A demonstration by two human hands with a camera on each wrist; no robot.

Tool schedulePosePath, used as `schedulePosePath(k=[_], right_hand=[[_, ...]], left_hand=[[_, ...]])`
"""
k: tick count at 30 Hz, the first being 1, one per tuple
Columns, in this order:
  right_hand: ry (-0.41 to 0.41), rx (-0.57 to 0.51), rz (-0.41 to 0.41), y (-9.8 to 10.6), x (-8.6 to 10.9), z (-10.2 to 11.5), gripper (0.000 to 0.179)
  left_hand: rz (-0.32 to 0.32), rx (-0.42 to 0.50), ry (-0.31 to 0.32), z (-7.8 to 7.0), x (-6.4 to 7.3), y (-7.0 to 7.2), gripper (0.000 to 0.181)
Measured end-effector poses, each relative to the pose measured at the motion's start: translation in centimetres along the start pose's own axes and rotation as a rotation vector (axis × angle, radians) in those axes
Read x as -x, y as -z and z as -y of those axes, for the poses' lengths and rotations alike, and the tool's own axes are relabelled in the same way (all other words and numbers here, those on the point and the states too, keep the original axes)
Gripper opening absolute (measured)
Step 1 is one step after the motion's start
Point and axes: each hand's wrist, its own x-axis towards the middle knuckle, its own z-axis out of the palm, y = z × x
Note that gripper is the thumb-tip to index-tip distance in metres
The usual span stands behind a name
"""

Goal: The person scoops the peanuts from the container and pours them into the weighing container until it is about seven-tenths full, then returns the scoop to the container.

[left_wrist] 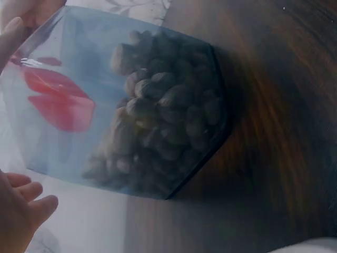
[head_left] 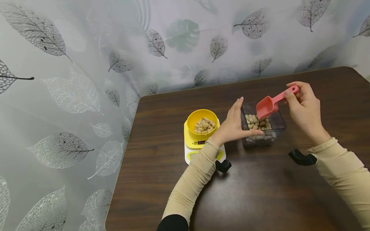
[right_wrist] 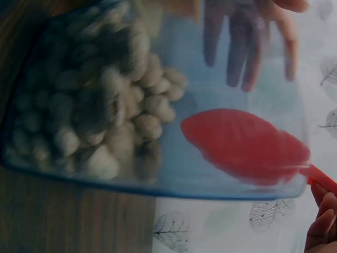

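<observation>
A pink scoop (head_left: 267,106) is pinched by its handle in my right hand (head_left: 307,107), its bowl tilted down over a clear, dark-tinted plastic box (head_left: 278,123). Inside the box lie unshelled peanuts (head_left: 254,122); through its wall the left wrist view shows the peanuts (left_wrist: 163,100) heaped at the bottom. My left hand (head_left: 231,125) is at the box's left side, fingers straight and thumb stretched across the near rim. In the right wrist view the scoop (right_wrist: 247,145) shows through the wall, and whether peanuts are in it cannot be told.
Left of the box stands a yellow and white kitchen scale (head_left: 189,141) bearing a yellow bowl (head_left: 196,113) with peanuts (head_left: 205,125). My left forearm crosses the scale's near right corner. The brown wooden table (head_left: 162,134) meets a leaf-patterned curtain (head_left: 185,35) behind.
</observation>
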Motion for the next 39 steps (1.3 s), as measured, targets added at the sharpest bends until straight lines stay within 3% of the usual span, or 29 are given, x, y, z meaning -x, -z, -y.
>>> schedulePosePath(k=[6,9,16,23,32,39], right_hand=[[0.243,0.167,0.023,-1.0,0.8,-0.9,0.028],[0.294,0.236,0.076,-0.9,1.2,-1.4,0.027],[0.187,0.232,0.199,0.4,1.7,-2.9,0.027],[0.067,0.217,0.356,1.3,1.0,-2.9,0.029],[0.069,0.225,0.327,1.1,0.8,-2.8,0.029],[-0.029,0.205,0.285,0.4,1.2,-2.9,0.042]], left_hand=[[-0.013,0.096,0.031,0.3,0.3,-0.7,0.117],[-0.019,0.119,0.018,0.3,0.2,-1.1,0.116],[-0.010,0.113,0.005,-0.2,-0.1,-1.6,0.116],[-0.026,0.089,0.007,-0.1,-0.2,-1.3,0.115],[-0.026,0.078,0.012,-0.3,-0.1,-1.1,0.116],[-0.031,0.056,0.013,-0.2,0.1,-1.3,0.115]])
